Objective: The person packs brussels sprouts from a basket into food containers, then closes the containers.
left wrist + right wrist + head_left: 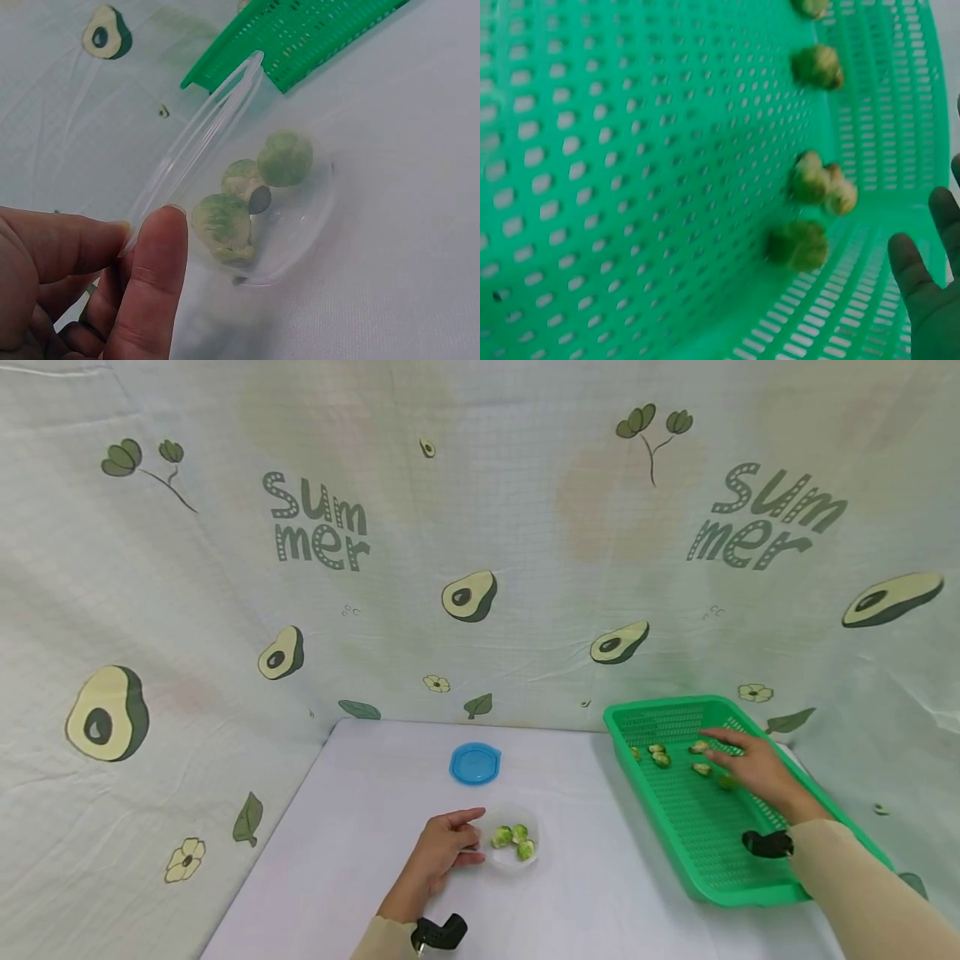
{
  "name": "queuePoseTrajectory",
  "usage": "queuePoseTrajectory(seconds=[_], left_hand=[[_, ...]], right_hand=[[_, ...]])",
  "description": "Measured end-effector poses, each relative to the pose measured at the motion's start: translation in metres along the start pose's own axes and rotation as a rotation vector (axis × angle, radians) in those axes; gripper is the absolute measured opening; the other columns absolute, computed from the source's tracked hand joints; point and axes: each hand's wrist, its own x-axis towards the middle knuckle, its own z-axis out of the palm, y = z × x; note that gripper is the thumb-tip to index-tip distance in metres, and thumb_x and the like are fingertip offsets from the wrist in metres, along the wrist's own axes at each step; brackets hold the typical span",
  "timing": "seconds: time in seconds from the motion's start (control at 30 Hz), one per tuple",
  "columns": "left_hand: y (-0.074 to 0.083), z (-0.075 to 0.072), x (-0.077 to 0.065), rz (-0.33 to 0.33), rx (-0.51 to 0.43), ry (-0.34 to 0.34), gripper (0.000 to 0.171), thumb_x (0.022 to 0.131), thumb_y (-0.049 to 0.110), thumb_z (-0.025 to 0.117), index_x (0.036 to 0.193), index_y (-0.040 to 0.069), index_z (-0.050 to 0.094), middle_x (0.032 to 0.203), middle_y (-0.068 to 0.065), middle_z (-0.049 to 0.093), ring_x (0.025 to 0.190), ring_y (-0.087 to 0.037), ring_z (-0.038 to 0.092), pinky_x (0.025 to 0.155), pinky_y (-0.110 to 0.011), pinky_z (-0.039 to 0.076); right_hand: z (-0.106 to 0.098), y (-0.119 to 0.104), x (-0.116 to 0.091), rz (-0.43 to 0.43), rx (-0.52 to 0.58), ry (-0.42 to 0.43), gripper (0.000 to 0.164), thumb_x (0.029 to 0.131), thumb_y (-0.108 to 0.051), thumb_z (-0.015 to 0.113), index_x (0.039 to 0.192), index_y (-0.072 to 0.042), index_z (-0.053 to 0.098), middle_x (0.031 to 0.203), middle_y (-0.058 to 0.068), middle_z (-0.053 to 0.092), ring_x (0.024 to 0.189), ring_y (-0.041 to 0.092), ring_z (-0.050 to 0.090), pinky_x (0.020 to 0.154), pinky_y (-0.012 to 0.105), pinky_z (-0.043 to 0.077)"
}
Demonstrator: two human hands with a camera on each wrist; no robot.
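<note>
My left hand [448, 847] pinches the rim of a clear round plastic bowl [304, 240] between thumb and fingers. Three Brussels sprouts [502, 837] lie at the bottom of that bowl, which stands on the table. Over the green plastic basket [678, 847], my right hand [756, 768] hovers with spread fingers and nothing in its grasp. Several more Brussels sprouts [817, 67] lie scattered on the basket's floor, mostly toward its far end. In the right wrist view only part of the right hand shows, at the right edge.
A blue round lid [476, 763] with a small tab lies flat on the white table [375, 810], behind the bowl. The basket takes up the table's right side. A cloth [465, 660] printed with avocados hangs behind and along both sides.
</note>
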Motion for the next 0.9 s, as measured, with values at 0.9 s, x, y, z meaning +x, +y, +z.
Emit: queuePoseTrajectory(seconds=[0.9], left_hand=[[0.000,-0.001,0.001,-0.021,-0.004,0.002,0.048,0.096,-0.002,0.067,0.144,0.000,0.063,0.090,-0.004,0.060,0.079,-0.015,0.064,0.070,-0.030,0.067]], right_hand=[[0.005,0.021,-0.001,0.010,-0.031,-0.109,0.044,0.109,-0.015,0.055,0.147,0.008,0.055,0.147,0.037,0.052,0.132,0.061,0.049,0.097,0.071,0.052]])
